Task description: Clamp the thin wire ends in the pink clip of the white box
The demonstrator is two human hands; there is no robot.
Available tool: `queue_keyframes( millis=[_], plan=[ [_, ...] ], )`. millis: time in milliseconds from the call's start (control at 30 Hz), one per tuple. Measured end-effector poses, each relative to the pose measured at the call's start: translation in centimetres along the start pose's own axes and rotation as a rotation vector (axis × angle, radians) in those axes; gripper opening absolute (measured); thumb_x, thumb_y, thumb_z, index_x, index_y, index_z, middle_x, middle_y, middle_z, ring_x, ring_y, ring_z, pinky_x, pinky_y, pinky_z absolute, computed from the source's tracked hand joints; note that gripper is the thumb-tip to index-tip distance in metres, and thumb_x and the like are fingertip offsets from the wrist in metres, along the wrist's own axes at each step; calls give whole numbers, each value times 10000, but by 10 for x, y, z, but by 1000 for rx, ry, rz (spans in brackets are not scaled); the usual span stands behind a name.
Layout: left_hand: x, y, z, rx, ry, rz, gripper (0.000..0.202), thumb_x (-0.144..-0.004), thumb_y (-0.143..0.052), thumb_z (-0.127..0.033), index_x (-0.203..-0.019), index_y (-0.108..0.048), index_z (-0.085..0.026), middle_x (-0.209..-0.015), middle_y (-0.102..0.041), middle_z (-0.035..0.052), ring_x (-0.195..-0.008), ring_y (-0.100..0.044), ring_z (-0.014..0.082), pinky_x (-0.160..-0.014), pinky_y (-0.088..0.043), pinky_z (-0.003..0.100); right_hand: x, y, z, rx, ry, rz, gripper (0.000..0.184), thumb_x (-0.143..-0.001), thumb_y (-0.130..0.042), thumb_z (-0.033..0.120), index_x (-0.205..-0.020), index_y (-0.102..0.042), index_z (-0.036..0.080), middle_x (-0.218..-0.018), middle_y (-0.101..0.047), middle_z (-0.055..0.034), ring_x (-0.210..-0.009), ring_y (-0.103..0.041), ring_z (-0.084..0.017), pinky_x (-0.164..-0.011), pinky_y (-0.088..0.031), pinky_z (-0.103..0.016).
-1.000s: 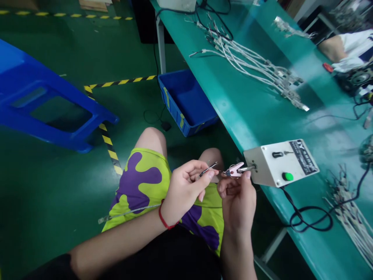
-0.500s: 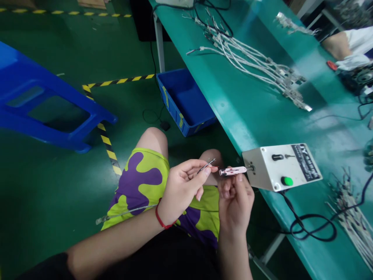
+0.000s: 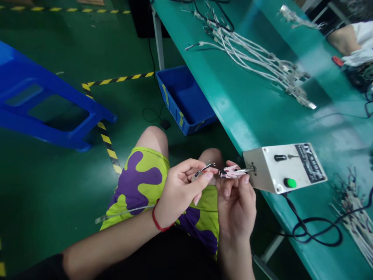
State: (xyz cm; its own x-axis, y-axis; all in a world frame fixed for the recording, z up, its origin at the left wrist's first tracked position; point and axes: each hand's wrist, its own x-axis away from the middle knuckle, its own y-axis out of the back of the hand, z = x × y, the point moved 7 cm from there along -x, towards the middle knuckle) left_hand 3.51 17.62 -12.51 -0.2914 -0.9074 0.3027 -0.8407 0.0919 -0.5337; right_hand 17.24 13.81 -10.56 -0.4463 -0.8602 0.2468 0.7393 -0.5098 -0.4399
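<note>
Holding one cable point(image 3: 204, 169), one pink clip point(image 3: 229, 172)

The green surface point(image 3: 230, 109) is finished smooth and glossy, with pale reflections thrown across it at right. The white box point(image 3: 259, 167) is faced in smooth, low-sheen material. A shiny metal shaft point(image 3: 246, 170) is met by a pink, plastic-looking clip point(image 3: 231, 171). Smooth plastic is seen in the stool point(image 3: 17, 74) at left and the bin point(image 3: 171, 107); soft cloth is seen in the shorts point(image 3: 145, 175).

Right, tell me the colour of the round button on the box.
Green; the head view shows the button best.
</note>
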Motion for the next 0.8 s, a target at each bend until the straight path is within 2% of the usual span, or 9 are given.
queue_keyframes(
  millis=[233,333,467,800],
  plan=[
    [0,-1,-2,-2,15,22,171,-940,-785,-300,-954,-681,-165,-1106,-790,108,-419,-492,17,-365,-409,163,-7,10,-7,-50,18,13,283,-1039,-606,296,-1249,-741,164,-544,-466,48,-620,-456,-122,-774,-485,-281],
    [-1,-3,-1,-10,14,34,176,-936,-787,-305,-959,-680,-167,-1118,-787,109,-438,-501,25,-374,-421,170,-8,11,-8,-14,30,5,273,-1020,-639,333,-1224,-751,191,-537,-446,54,-609,-456,-129,-740,-481,-281],
    [-3,-7,-2,-46,-7,63,173,-932,-787,-306,-951,-685,-167,-1030,-794,95,-440,-515,47,-369,-423,185,-8,11,-8,40,36,2,271,-1012,-646,383,-1210,-749,229,-537,-421,64,-569,-430,-133,-710,-479,-298],
    [-5,-10,-4,-51,-83,54,114,-941,-772,-227,-922,-677,-167,-1083,-793,92,-467,-545,53,-379,-431,192,-7,10,-8,29,38,9,292,-1030,-615,368,-1234,-746,205,-550,-436,47,-588,-410,-141,-663,-453,-287]
  ],
)
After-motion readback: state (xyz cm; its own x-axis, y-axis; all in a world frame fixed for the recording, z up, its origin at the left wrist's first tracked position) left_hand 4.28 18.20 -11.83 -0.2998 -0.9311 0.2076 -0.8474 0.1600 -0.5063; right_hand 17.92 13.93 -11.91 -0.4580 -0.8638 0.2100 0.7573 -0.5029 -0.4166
